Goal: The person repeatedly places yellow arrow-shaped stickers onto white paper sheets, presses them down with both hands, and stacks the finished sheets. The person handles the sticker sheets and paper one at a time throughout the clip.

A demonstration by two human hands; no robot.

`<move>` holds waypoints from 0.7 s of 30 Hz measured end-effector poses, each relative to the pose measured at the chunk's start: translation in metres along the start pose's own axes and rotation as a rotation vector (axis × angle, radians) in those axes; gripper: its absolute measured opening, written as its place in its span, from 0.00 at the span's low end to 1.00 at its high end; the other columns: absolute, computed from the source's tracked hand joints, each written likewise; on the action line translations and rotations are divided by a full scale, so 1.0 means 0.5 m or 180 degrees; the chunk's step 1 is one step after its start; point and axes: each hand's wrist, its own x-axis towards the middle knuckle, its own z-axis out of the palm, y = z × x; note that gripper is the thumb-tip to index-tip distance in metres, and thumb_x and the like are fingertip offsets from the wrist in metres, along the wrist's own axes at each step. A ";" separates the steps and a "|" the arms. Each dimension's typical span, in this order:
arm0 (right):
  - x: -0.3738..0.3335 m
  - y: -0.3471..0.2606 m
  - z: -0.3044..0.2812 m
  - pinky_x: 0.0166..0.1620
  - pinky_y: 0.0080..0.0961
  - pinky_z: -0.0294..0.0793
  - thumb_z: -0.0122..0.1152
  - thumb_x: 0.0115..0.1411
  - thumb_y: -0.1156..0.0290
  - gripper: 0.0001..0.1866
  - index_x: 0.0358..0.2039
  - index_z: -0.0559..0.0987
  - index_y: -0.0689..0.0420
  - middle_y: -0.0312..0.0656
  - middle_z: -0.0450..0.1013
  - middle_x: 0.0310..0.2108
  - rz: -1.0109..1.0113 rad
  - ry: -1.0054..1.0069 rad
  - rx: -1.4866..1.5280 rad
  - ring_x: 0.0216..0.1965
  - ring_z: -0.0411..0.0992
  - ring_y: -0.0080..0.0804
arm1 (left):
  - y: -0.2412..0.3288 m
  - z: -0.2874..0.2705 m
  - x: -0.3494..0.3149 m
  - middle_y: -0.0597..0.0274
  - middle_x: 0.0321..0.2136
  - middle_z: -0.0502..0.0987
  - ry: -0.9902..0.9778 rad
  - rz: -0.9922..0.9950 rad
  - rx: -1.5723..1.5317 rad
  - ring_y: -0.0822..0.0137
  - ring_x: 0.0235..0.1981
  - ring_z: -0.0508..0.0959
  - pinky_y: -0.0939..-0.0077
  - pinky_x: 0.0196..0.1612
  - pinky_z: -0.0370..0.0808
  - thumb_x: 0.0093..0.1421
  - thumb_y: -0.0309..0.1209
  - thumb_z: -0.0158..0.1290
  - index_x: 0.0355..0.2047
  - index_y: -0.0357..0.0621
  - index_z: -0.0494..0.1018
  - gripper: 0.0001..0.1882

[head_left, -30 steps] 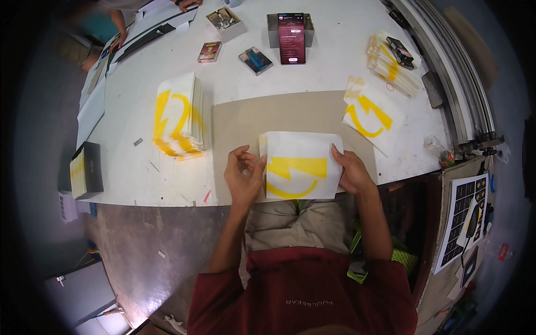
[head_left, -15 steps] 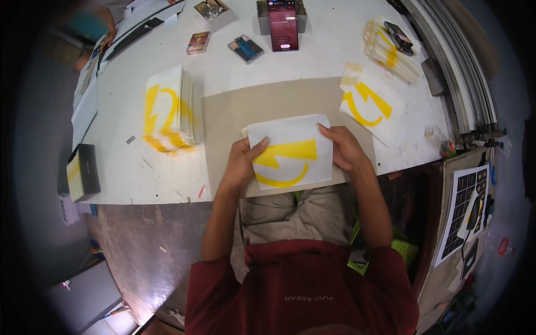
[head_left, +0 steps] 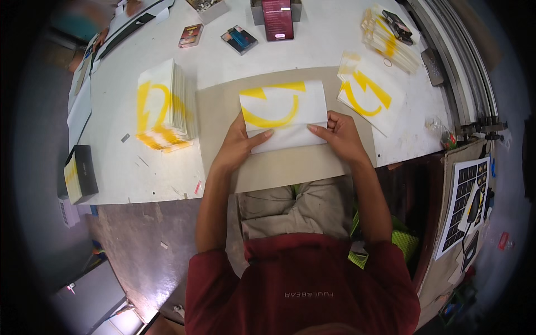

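Observation:
Over the beige board (head_left: 218,120), both my hands hold a white sheet with a yellow print (head_left: 286,106). My left hand (head_left: 237,146) grips its left edge, thumb lying on top. At the opposite edge my right hand (head_left: 345,138) has its thumb on the sheet and its fingers curled underneath. A crease runs across the sheet between the thumbs, and the printed part lies beyond it. To the left stands a stack of similar yellow-printed white pieces (head_left: 157,106). A smaller pile of them (head_left: 365,92) lies to the right.
Farther right is another printed pile (head_left: 385,44) with a black box (head_left: 397,27) on top. A phone (head_left: 277,21) leans at the back, near a small red pack (head_left: 191,35) and a dark case (head_left: 239,39). Metal rails (head_left: 455,67) line the right edge. Someone's hand (head_left: 101,38) shows far left.
The sheet has moved away from me, and a crease now shows across it. My thumbs have shifted from its upper sides to the lower part, nearer each other.

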 end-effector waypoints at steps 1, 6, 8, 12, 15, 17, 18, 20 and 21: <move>0.004 0.010 0.000 0.32 0.15 0.68 0.73 0.60 0.71 0.13 0.42 0.82 0.64 0.30 0.78 0.28 0.0001 0.0064 -0.0107 0.28 0.69 0.12 | -0.009 0.002 0.000 0.55 0.63 0.70 0.0124 -0.0041 -0.0026 0.64 0.64 0.70 0.67 0.63 0.70 0.62 0.22 0.62 0.71 0.40 0.56 0.40; 0.011 0.010 0.008 0.28 0.16 0.65 0.75 0.58 0.69 0.13 0.38 0.82 0.64 0.30 0.75 0.22 0.0158 0.0266 -0.0468 0.24 0.67 0.12 | 0.013 0.074 -0.043 0.48 0.56 0.74 0.1717 0.0059 0.1376 0.59 0.54 0.76 0.65 0.56 0.73 0.58 0.24 0.66 0.65 0.41 0.66 0.35; 0.010 -0.012 0.023 0.28 0.16 0.66 0.75 0.58 0.70 0.13 0.38 0.82 0.65 0.30 0.74 0.21 0.0152 0.0350 -0.0361 0.25 0.68 0.12 | -0.008 0.094 -0.066 0.47 0.53 0.75 0.1860 0.1409 0.3041 0.54 0.52 0.77 0.61 0.56 0.73 0.56 0.26 0.67 0.61 0.41 0.71 0.31; 0.016 0.011 0.028 0.28 0.20 0.69 0.75 0.57 0.71 0.15 0.40 0.82 0.66 0.35 0.76 0.23 -0.0019 0.0587 -0.0366 0.27 0.72 0.16 | -0.060 0.135 -0.088 0.52 0.52 0.80 0.0756 0.2105 0.4013 0.51 0.55 0.78 0.52 0.60 0.73 0.56 0.22 0.57 0.50 0.39 0.80 0.20; -0.038 -0.049 0.059 0.33 0.26 0.74 0.76 0.54 0.74 0.16 0.42 0.81 0.65 0.43 0.78 0.29 -0.0774 0.1355 -0.1372 0.31 0.77 0.29 | -0.084 0.136 -0.088 0.55 0.52 0.81 0.0922 0.2068 0.3782 0.53 0.57 0.78 0.54 0.61 0.74 0.55 0.20 0.54 0.49 0.39 0.81 0.20; -0.074 -0.032 0.041 0.38 0.32 0.76 0.75 0.52 0.76 0.17 0.42 0.81 0.64 0.47 0.77 0.35 -0.1647 0.1088 -0.2086 0.37 0.77 0.38 | -0.084 0.139 -0.090 0.54 0.51 0.81 0.0958 0.2083 0.3785 0.53 0.56 0.78 0.56 0.59 0.76 0.54 0.20 0.55 0.48 0.38 0.81 0.19; -0.085 -0.025 0.034 0.41 0.35 0.76 0.75 0.51 0.77 0.18 0.42 0.81 0.64 0.49 0.77 0.37 -0.2095 0.0933 -0.2423 0.39 0.77 0.43 | -0.084 0.140 -0.089 0.54 0.51 0.81 0.0982 0.2090 0.3800 0.53 0.56 0.78 0.57 0.59 0.76 0.54 0.20 0.55 0.47 0.38 0.81 0.19; -0.100 -0.021 0.049 0.45 0.40 0.75 0.75 0.50 0.78 0.17 0.42 0.81 0.63 0.49 0.76 0.40 -0.2185 0.1074 -0.2747 0.42 0.75 0.47 | -0.082 0.141 -0.090 0.55 0.50 0.82 0.1019 0.2081 0.3739 0.53 0.55 0.79 0.57 0.59 0.77 0.54 0.19 0.55 0.46 0.38 0.82 0.18; -0.108 -0.018 0.056 0.47 0.42 0.75 0.74 0.49 0.79 0.17 0.41 0.81 0.63 0.48 0.76 0.41 -0.2229 0.1141 -0.2909 0.43 0.74 0.49 | -0.081 0.143 -0.091 0.55 0.49 0.82 0.1038 0.2075 0.3710 0.53 0.54 0.80 0.57 0.58 0.77 0.54 0.19 0.56 0.46 0.39 0.82 0.18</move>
